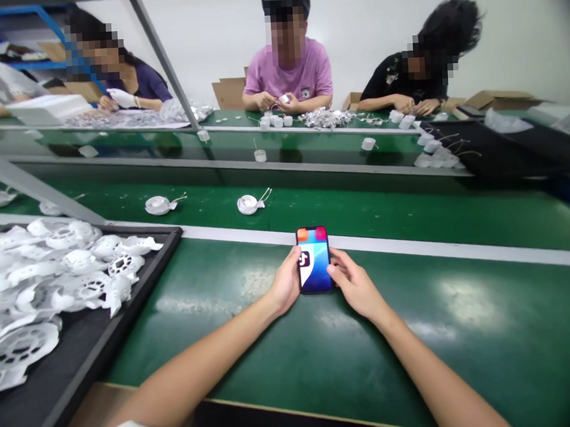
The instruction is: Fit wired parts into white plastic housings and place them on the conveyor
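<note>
A smartphone (319, 269) with a lit, colourful screen is held upright over the green bench, its display facing me. My left hand (287, 282) is wrapped round the phone's left edge. On the other side, my right hand (354, 281) grips the right edge, thumb at the screen's border and fingers curled behind. An app logo, partly cut off, shows on the left of the screen. The backs of both hands' fingers are partly hidden behind the phone.
At left, a black tray (105, 337) holds many white plastic parts (68, 263). Beyond the bench, a green conveyor belt (361, 216) carries white round parts with wires (250, 204). Several co-workers sit across the line, one in a pink shirt (287, 73). A metal post (167, 63) rises at left.
</note>
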{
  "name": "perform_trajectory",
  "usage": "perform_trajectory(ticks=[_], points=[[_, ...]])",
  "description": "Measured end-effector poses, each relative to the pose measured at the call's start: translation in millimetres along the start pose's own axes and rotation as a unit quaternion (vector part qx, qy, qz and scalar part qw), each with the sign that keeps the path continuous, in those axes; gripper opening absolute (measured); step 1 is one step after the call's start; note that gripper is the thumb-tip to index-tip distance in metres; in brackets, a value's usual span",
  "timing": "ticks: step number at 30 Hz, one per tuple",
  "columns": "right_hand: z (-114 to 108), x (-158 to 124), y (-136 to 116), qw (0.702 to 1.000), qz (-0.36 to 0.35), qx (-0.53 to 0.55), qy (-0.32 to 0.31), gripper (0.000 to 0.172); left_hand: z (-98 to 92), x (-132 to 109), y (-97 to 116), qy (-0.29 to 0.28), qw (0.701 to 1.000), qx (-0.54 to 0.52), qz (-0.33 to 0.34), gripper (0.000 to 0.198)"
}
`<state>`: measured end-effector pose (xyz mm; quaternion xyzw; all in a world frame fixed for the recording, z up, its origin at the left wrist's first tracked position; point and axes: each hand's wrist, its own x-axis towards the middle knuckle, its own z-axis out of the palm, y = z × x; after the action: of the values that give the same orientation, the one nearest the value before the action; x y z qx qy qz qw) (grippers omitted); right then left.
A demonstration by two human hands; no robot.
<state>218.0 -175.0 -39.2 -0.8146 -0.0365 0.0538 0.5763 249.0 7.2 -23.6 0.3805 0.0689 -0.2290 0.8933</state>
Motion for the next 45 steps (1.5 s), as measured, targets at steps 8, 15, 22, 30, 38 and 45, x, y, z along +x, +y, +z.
perform_trajectory(ticks=[8, 15, 22, 30, 38, 45], points=[[3, -3, -5, 0.998, -0.036, -0.054, 0.0, 0.068, 5.1, -4, -2, 0.009, 0.997, 0.009, 0.071, 0.053], [0, -7, -4, 0.985, -0.07, -0.148, -0.056, 0.074, -3.0, 0, 3, 0.047, 0.998, 0.013, 0.027, 0.053], [-2, -15, -14, 0.957, -0.121, -0.227, -0.131, 0.099, -1.8, -6, 8, 0.074, 0.997, 0.008, 0.009, 0.051], [12, -13, -9, 0.976, -0.058, -0.194, -0.083, 0.107, -7.1, -3, 10, 0.028, 0.996, 0.014, 0.087, 0.058], [10, -12, -11, 0.977, -0.029, -0.179, -0.109, 0.12, -12.1, -2, 7, 0.022, 0.995, 0.061, 0.076, 0.063], [12, -13, -12, 0.983, -0.019, -0.162, -0.09, 0.119, -18.5, -5, 9, -0.027, 0.996, 0.044, 0.071, 0.063]])
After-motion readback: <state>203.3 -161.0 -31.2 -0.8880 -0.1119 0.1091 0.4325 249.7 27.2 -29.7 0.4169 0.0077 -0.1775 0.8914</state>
